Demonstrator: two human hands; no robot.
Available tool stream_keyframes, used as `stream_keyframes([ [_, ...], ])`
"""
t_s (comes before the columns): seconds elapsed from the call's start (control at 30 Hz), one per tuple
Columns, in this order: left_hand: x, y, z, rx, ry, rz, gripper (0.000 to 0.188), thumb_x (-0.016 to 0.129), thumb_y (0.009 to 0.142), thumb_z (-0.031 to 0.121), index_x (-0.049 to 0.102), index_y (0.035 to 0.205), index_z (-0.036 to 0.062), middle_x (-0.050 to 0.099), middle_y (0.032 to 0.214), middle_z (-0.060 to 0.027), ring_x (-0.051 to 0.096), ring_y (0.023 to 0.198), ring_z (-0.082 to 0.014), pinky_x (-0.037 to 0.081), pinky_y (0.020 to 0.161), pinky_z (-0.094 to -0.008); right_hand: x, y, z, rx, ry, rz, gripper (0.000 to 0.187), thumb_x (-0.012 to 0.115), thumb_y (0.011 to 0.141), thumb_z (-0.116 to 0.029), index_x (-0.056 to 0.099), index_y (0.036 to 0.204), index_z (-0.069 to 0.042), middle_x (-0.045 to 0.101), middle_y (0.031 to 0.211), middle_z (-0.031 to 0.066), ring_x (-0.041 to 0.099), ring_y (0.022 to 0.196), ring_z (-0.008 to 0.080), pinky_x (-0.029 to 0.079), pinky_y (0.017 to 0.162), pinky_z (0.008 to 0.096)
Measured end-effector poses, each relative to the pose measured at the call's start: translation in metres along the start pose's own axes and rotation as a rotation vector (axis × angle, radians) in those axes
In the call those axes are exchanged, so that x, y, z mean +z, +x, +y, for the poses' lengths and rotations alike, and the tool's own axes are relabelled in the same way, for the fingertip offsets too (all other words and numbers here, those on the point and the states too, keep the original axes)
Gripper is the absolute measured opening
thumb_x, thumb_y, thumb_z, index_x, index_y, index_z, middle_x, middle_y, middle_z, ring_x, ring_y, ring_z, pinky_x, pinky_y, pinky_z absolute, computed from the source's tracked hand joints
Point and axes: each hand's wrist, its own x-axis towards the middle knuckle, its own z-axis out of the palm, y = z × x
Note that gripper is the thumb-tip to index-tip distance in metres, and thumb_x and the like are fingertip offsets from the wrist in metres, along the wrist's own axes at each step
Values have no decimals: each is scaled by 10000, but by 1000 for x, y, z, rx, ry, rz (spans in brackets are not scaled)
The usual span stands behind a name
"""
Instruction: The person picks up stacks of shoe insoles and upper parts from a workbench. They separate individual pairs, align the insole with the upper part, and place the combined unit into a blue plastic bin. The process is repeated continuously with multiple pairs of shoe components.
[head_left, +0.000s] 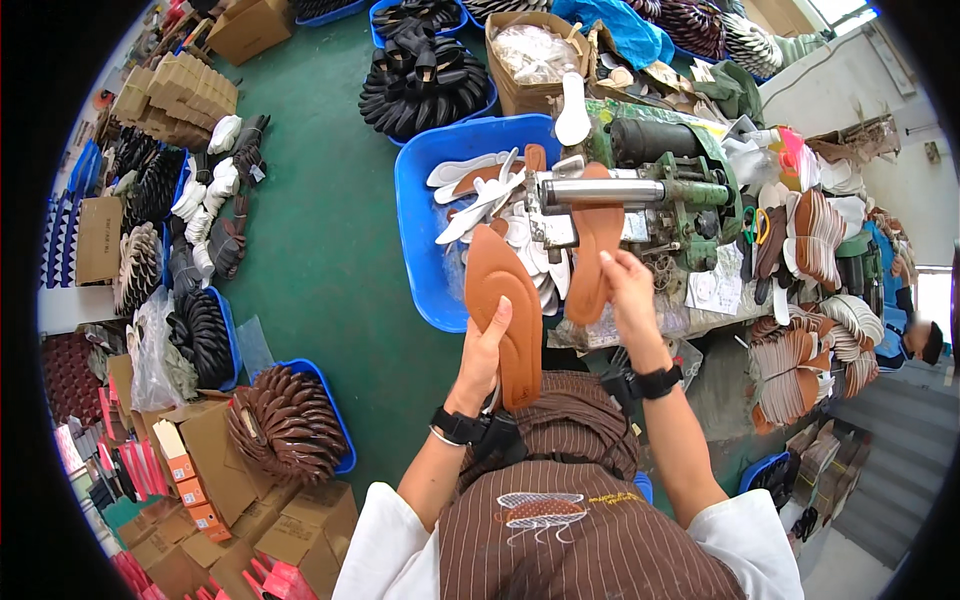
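My left hand (479, 358) is closed on a brown shoe insole (500, 270), held upright with its wide end up, in front of a blue tub (420, 235). A second brown insole (597, 240) is gripped near its lower end by my right hand (632, 296). Its upper part lies at the shiny metal roller (640, 192) of a green machine (712, 165); a brown end shows beyond the roller, and the insole seems to run beneath it. White and brown insoles (482, 205) are heaped loosely in the tub.
A box of clear plastic (535, 50) stands behind the machine. Scissors (762, 226) and bundled insoles (815, 240) lie on the bench at right. Tubs of dark shoe parts (425, 95) stand on the green floor, with cartons (215, 455) at lower left. A person in blue (893, 340) is at far right.
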Motion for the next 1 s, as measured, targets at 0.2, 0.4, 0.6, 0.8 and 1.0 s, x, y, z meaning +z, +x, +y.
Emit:
stream_keyframes([
  [0.2,-2,3,1,128,202,-127,488,653,857,257,466,1234,9,565,1121,-75,560,989,-154,458,855,-298,56,-66,-6,100,-49,-352,164,582,915,-157,558,1008,-24,642,935,33,599,857,80,499,760,247],
  [0.4,-9,5,1,84,82,-44,464,690,823,166,514,1213,-12,607,1076,-87,571,984,-150,427,905,-277,22,-59,-2,93,81,-148,99,582,908,-145,524,951,-78,625,849,3,593,757,82,491,639,242],
  [0.6,-13,6,11,-59,-150,-135,516,610,883,153,407,1322,-28,598,1121,-137,580,1027,-188,469,899,-320,-10,10,4,-57,19,114,222,584,902,-189,556,1042,-20,608,810,14,581,677,94,471,601,236],
  [0.8,-2,11,10,-2,-137,-86,390,564,918,142,482,1255,-37,596,1171,-133,579,1061,-186,465,912,-315,54,-61,2,249,-85,-399,316,562,929,-249,593,1125,-3,659,996,61,613,860,91,491,800,263],
  [1.0,12,9,9,80,83,-57,275,586,905,128,598,1137,-20,639,1096,-106,593,990,-147,471,869,-280,55,-68,6,35,-21,-273,199,615,892,-150,666,989,16,660,868,15,565,760,48,455,692,206],
])
